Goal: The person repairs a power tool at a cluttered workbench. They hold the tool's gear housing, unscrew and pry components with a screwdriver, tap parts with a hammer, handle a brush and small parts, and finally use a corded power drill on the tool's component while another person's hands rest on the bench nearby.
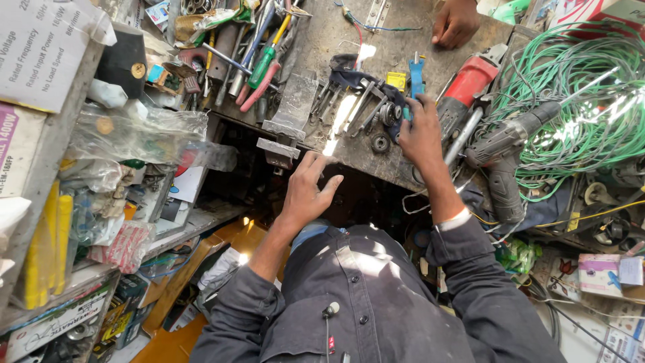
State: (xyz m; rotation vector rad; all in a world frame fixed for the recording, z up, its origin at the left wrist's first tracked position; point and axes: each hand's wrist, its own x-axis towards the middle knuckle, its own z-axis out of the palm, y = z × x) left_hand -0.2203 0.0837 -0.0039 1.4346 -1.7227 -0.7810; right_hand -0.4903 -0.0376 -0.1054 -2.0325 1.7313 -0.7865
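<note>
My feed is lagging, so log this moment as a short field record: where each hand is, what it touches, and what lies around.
left hand: left hand open, fingers spread at the near edge of the grimy metal workbench, holding nothing
right hand: right hand resting on the bench beside a blue-handled tool; grip unclear
near right hand: round metal bearings, grey power drill, red angle grinder
far right: green wire coil
other person: hand on the bench's far edge

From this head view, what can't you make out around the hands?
- Right hand: its fingertips cover part of the metal parts, so any grip is hidden.
- Left hand: seen from the back, palm side hidden.
- Other person's hand: cut off by the top edge.
- Under the bench: dark shadow.
</note>
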